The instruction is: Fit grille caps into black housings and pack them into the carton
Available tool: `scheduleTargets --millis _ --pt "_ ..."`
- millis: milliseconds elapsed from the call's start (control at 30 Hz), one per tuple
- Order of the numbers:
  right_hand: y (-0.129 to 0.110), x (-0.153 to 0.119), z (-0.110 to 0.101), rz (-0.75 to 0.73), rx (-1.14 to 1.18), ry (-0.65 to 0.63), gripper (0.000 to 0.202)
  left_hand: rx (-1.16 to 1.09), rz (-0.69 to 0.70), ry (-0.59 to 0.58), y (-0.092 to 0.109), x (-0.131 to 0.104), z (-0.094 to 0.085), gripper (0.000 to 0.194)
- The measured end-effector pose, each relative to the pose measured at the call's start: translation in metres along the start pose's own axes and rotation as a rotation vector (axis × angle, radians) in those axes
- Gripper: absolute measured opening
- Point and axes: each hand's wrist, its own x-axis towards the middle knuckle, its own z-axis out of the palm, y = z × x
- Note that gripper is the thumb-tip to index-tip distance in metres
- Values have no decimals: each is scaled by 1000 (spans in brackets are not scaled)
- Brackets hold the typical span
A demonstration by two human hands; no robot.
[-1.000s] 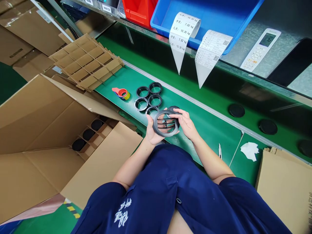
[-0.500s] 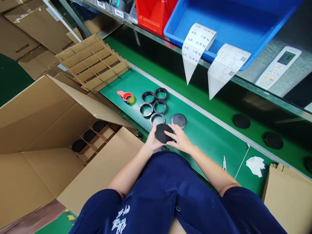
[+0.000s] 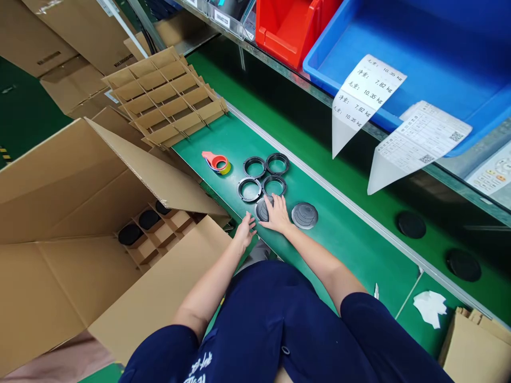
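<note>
Person seen from above, wearing a navy short-sleeved work top (image 3: pixel 275 319). Sleeves end above the elbows; forearms bare. Left hand (image 3: pixel 244 234) and right hand (image 3: pixel 276 214) are bare, no gloves, no watch or rings visible. White embroidered characters (image 3: pixel 199 364) on the left chest, partly cut off by the frame edge. A small dark round button (image 3: pixel 285 350) sits approx. mid-front.

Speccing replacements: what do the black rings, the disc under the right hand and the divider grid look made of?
Black rings: likely moulded plastic, semi-gloss, with light glints on thin rims.
Disc under the right hand: matte dark grey, probably plastic; mostly covered.
Divider grid: brown corrugated cardboard, slotted strips, raw unprinted finish.
</note>
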Motion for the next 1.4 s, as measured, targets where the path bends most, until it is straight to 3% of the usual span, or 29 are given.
scheduleTargets --millis 100,267,367,500,633,833,967,1100,1167,1233,1267,1333,1367,1400 --pt "-1 1 17 3 -50 -13 109 24 -1 -15 -5 11 0 43" --pt "-3 -39 34 2 -80 -29 109 54 -28 -87 -39 -1 -1 43" --pt "-4 -48 34 4 -75 -5 106 72 -38 -66 -51 -4 -4 44" --pt "-3 -20 26 34 -88 56 105 61 14 10 -35 14 -4 48" --pt "-2 -3 24 0 -136 -13 105 39 47 17 -16 26 -1 46" --pt "-6 -28 27 -17 -79 -71 96 -2 -29 3 -35 12 -11 41" --pt "-22 -14 22 -93 62 53 80 14 -97 47 -48 6 -27 37" --pt "-30 -4 30 -103 118 -21 74 151 -107 85 -46 3 -35 32" --pt "-23 -3 29 -113 115 -22 73 246 -49 88 -40 7 -30 27" --pt "3 -5 9 -105 133 73 68 328 51 92 -34 14 -19 28" --pt "25 -10 -9 -11 171 165 61 394 132 95 -32 18 -13 37" --pt "84 -32 -61 381 261 415 45 588 347 79 -30 28 1 63" --pt "120 -50 -91 767 335 601 37 702 462 56 -30 33 6 74" --pt "157 -70 -121 996 328 723 39 807 567 26 -31 38 12 81"
